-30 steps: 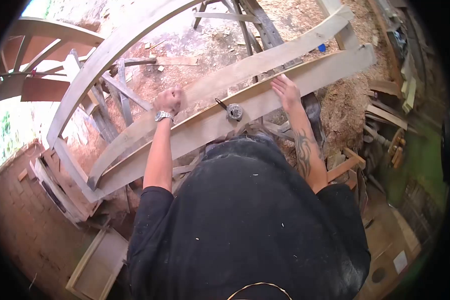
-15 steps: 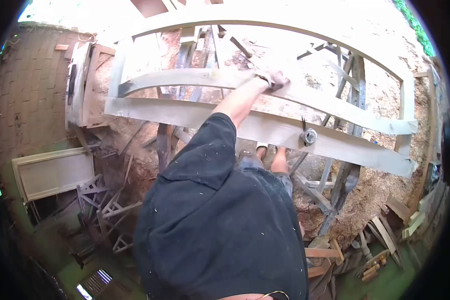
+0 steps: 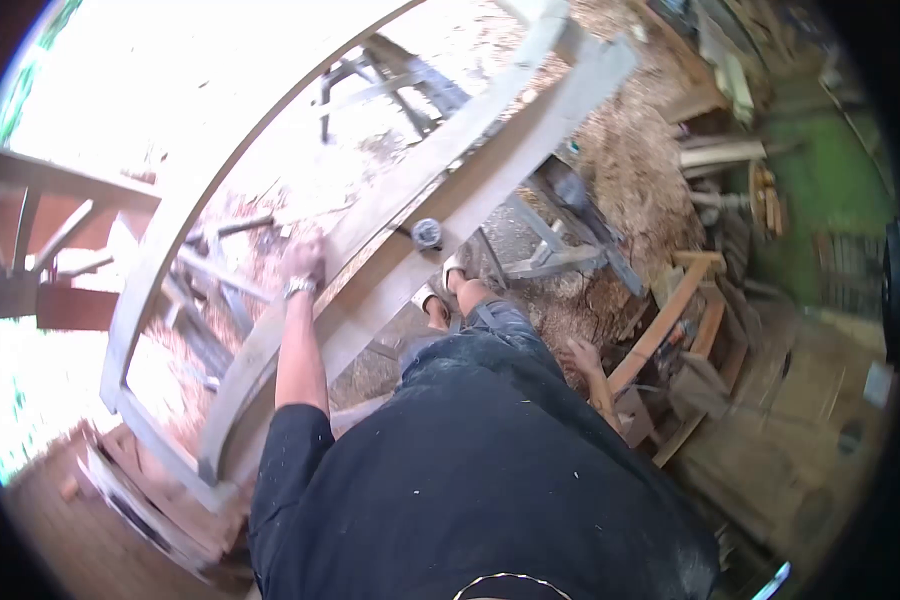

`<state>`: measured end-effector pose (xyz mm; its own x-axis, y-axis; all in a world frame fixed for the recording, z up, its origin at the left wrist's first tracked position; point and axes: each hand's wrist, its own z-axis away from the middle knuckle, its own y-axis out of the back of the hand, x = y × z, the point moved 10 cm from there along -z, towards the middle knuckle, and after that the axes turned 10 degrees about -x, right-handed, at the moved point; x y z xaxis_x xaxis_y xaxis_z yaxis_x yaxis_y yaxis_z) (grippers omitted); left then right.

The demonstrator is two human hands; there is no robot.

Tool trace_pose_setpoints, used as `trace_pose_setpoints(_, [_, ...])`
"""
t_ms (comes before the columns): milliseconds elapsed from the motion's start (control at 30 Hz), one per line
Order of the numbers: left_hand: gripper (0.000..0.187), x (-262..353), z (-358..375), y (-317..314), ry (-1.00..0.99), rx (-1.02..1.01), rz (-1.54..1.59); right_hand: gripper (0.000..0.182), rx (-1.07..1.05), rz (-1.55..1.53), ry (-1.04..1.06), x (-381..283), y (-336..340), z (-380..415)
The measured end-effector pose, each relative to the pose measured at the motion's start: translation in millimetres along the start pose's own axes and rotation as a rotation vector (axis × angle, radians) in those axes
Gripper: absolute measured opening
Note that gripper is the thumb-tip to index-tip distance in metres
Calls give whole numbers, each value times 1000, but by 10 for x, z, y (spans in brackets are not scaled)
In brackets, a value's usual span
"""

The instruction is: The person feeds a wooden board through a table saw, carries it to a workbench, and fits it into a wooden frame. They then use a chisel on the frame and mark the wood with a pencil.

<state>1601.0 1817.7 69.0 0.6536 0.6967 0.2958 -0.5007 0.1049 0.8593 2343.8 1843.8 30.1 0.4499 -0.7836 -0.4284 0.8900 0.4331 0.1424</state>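
A long pale wooden frame (image 3: 185, 230) with curved rails lies across supports in front of me. My left hand (image 3: 305, 258), with a band at the wrist, is at its inner curved rail (image 3: 400, 185). That hand is blurred, so whether its fingers wrap the wood cannot be made out. On the wide near board (image 3: 500, 185) sits a small round grey thing (image 3: 427, 235), with a dark thin piece beside it. My right hand (image 3: 582, 358) hangs low at my right side, fingers apart, holding nothing. It is nearest a reddish wooden piece (image 3: 660, 325) behind it.
Grey trestles (image 3: 560, 225) stand under the frame on ground strewn with shavings (image 3: 605, 140). To the right are offcuts (image 3: 720, 150) and stacked lumber. A brown wooden structure (image 3: 70, 250) with spokes stands at far left. My feet (image 3: 445, 290) are close to the near board.
My view has swung to the right, so the frame now runs diagonally. My right hand, hidden before, has come into sight. My left hand remains at the inner rail.
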Motion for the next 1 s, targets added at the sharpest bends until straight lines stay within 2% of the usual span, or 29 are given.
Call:
trace_pose_setpoints(167, [56,-206,44,41,-5,1,-7,31,-81,114,315,-732,-439,-39])
trace_pose_setpoints(267, [56,-225,24,-17,-4,-41,-26,30,-91,-68,432,-579,-295,-210])
trace_pose_setpoints(300, [52,-210,44,-11,117,-120,-64,29,-73,-125,368,-497,-194,-173])
trace_pose_setpoints(333, [49,-135,-5,-83,-157,75,-268,29,-47,-144,358,-381,-107,-212])
trace_pose_setpoints(367, [37,-532,-286,-304,-345,155,-395,28,-15,-168,341,-198,32,-226])
trace_pose_setpoints(400, [28,-417,-233,-261,-523,262,-535,28,25,-196,314,130,215,-287])
trace_pose_setpoints(433, [30,-554,-322,-366,-414,190,-477,26,92,-269,245,525,361,-414])
trace_pose_setpoints(500, [37,-438,-224,-305,-181,68,-376,24,138,-346,222,1170,615,-500])
trace_pose_setpoints(567, [34,-290,-368,-536,-440,-113,-769,22,223,-398,137,1917,773,-371])
trace_pose_setpoints(600, [34,89,-139,-172,-142,45,-540,21,277,-396,77,2251,899,-339])
trace_pose_setpoints(633, [36,846,462,340,107,248,-262,20,329,-397,17,2574,1014,-291])
trace_pose_setpoints(667, [39,1191,664,388,140,394,-340,20,339,-407,-43,2786,1123,-268])
trace_pose_setpoints(700, [38,1506,603,287,-35,460,-326,20,337,-427,-85,3066,1190,-269])
trace_pose_setpoints(767, [38,2347,827,96,-214,571,-216,21,292,-482,-131,3260,1387,-199])
trace_pose_setpoints(800, [38,3007,1060,-55,-281,549,-244,21,268,-501,-145,3369,1551,-224])
trace_pose_setpoints(900, [33,4494,1250,-992,-591,317,-134,22,222,-543,-112,3487,2160,-336])
trace_pose_setpoints(933, [37,4939,1313,-1423,-676,231,-481,23,225,-569,-82,3497,2430,-361])
trace_pose_setpoints(967, [47,5181,1248,-1748,-688,157,-272,24,233,-597,-42,3449,2748,-379])
trace_pose_setpoints(1000, [59,5379,1159,-2179,-686,54,-269,24,246,-639,4,3386,3095,-384])
